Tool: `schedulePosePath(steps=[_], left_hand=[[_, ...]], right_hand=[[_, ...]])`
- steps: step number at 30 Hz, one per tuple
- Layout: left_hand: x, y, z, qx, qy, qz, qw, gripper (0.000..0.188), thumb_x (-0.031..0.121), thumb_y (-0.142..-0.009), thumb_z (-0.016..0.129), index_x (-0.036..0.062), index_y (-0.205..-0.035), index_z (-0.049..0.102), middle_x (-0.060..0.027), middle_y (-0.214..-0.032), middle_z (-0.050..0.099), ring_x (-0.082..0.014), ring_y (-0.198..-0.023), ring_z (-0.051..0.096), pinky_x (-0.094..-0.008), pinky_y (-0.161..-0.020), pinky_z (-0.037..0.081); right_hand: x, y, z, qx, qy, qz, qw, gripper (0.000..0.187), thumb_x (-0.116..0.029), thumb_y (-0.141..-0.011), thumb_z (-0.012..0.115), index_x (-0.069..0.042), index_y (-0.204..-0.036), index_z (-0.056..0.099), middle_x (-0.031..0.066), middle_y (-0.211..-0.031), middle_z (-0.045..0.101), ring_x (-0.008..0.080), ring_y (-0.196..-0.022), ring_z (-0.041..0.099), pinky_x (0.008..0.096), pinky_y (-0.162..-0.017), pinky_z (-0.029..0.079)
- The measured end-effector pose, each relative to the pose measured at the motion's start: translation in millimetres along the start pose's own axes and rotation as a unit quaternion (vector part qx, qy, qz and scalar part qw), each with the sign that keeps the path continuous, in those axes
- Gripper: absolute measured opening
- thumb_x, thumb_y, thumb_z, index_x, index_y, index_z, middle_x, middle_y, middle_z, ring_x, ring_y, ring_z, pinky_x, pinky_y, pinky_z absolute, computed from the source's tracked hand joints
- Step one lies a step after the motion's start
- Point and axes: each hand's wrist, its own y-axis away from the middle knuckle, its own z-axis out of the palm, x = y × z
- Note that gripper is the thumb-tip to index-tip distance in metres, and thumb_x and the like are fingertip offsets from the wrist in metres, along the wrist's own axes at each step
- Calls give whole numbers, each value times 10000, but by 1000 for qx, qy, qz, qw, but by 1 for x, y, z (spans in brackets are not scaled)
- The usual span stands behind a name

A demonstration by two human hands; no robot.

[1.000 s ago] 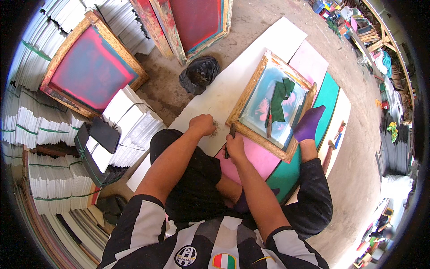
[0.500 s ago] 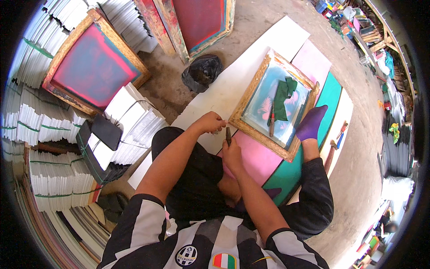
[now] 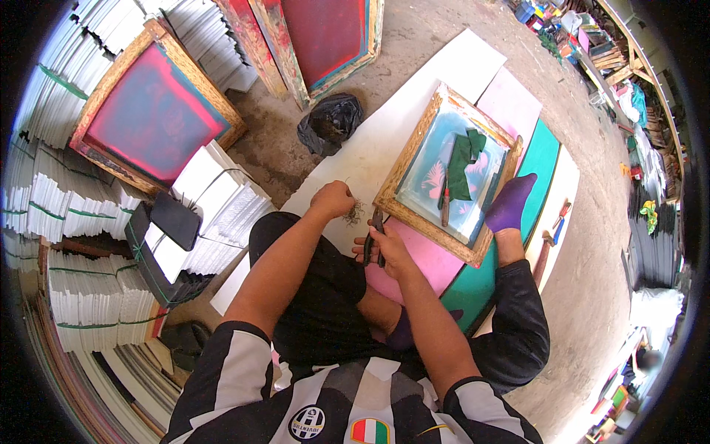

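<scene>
My left hand [image 3: 334,200] is closed with its fingers curled, above a little heap of thin dark bits [image 3: 353,214] on the white board; what it holds, if anything, is hidden. My right hand [image 3: 389,250] grips dark-handled pliers [image 3: 377,233], their jaws by the near left corner of a wooden screen-printing frame [image 3: 421,231]. The handles look spread, with fingers around them. On the frame's blue and pink mesh lie a crumpled dark green cloth [image 3: 460,174] and a slim brown-handled tool [image 3: 445,211]. My purple-socked foot [image 3: 510,203] rests against the frame's right side.
White [image 3: 347,166], pink [image 3: 421,263] and green [image 3: 543,163] sheets cover the floor here. A hammer [image 3: 543,259] and red-and-blue-handled pliers [image 3: 562,220] lie right. A black plastic bag [image 3: 330,122] sits ahead; another framed screen [image 3: 155,115] leans against stacked white sheets [image 3: 85,274].
My left hand has drawn back left from the frame's corner, uncovering the heap of bits. The pliers have tipped and their handles have spread in my right hand.
</scene>
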Motion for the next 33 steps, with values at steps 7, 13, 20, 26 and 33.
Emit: schedulePosePath(steps=[7,13,20,26,33], left_hand=[[18,17,-7,2,-167,-75,983,313,197,-808,655,11,-1050,728,-203,-1100,711,-351,-1029,696,-459,-840,563],[17,17,-6,-5,-180,-79,981,328,153,-799,651,12,-1087,718,-203,-1120,707,-352,-1037,695,-453,-848,562],[11,11,3,-39,-184,-55,981,366,252,-796,688,30,-1085,717,-193,-1142,701,-352,-1052,686,-469,-879,551],[13,10,3,-49,-169,-55,983,382,299,-792,717,35,-1068,722,-193,-1132,704,-355,-1064,679,-474,-893,545],[21,17,-3,-55,-169,-43,983,354,170,-789,649,6,-1095,718,-194,-1131,706,-338,-1060,686,-451,-869,553]], right_hand=[[4,-19,-31,127,380,-27,916,370,-228,-993,526,-35,-1307,488,207,-1011,658,272,-828,695,401,-637,573],[-4,-16,-40,152,542,-150,813,451,-210,-934,561,28,-1311,495,317,-1079,630,412,-963,644,464,-806,513],[-22,-13,-29,137,523,-109,834,400,-217,-942,559,68,-1221,535,361,-1189,587,501,-1146,560,522,-984,442],[-21,-14,-30,137,520,-97,837,407,-229,-948,559,66,-1227,538,357,-1164,603,489,-1136,574,513,-980,449],[-28,-11,-22,144,526,-91,833,448,-248,-958,546,17,-1318,516,334,-1222,595,471,-1156,577,508,-987,453]])
